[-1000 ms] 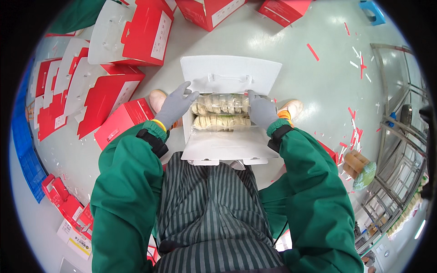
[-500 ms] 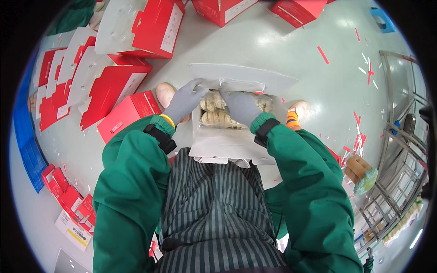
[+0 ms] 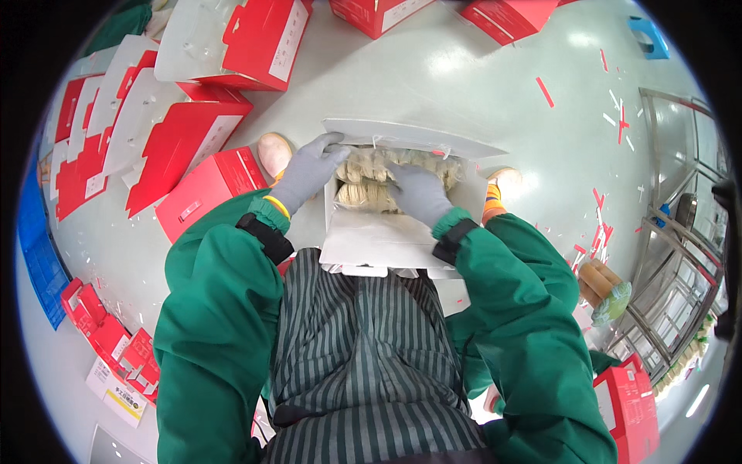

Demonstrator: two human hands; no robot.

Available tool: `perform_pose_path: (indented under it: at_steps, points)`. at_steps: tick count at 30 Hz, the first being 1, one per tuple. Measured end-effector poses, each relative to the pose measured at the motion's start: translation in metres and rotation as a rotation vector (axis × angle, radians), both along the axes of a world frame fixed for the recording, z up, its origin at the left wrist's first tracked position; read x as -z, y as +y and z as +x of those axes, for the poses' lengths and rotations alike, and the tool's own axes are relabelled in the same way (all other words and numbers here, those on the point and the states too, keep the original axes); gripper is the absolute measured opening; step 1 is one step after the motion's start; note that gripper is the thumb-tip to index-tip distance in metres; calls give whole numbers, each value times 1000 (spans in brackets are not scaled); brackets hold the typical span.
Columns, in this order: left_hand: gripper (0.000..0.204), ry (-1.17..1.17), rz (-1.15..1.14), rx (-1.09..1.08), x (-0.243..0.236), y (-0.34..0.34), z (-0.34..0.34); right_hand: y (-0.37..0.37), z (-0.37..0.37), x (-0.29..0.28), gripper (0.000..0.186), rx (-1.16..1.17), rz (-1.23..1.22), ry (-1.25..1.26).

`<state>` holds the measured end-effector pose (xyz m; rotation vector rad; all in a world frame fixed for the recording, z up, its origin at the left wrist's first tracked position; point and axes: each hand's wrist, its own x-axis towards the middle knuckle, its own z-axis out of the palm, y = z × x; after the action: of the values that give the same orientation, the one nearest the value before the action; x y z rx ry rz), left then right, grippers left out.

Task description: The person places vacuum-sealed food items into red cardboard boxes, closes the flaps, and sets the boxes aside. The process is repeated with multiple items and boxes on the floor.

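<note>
Around nine o'clock on an open white box (image 3: pixel 473 185), the left gloved hand (image 3: pixel 308 174) sits at the upper-left rim, fingers extended and slightly apart; whether they pinch it, I cannot tell. Between the near flap (image 3: pixel 355 243) at six and far flap (image 3: pixel 417 134) at twelve lie two rows of pale bagged pieces (image 3: pixel 362 196). Over their right half reaches the right gloved hand (image 3: pixel 420 195), fingers bent, its grip hidden. Grey floor (image 3: pixel 495 93), scattered with paper strips (image 3: pixel 545 91), stretches from twelve to three.

Crowding the left: a blue panel (image 3: pixel 40 259) near nine, opened red-and-white cartons (image 3: pixel 182 143) at ten, a red carton (image 3: pixel 212 192) nearby at nine. Rightward: a shoe (image 3: pixel 506 179) at three beside the box, tan rolls (image 3: pixel 599 280) near four, a blue stool (image 3: pixel 653 39) at two, a metal rack (image 3: pixel 682 241) past three.
</note>
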<state>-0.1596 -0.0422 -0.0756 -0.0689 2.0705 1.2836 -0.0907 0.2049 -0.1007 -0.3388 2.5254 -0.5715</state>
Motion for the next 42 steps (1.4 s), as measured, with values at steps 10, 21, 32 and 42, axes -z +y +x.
perform_pose_path:
  at_steps: [10,21,32,42]
  points:
    - [58,17,-59,-273,7,6,-7,63,25,17,63,366,178,47]
    - [47,-98,161,-308,-8,18,-37,55,24,2,68,209,195,114]
    - [40,-122,106,-325,-7,14,-31,48,-4,29,52,113,466,81]
    - [43,12,63,-254,-1,-3,-13,78,28,-2,37,129,87,187]
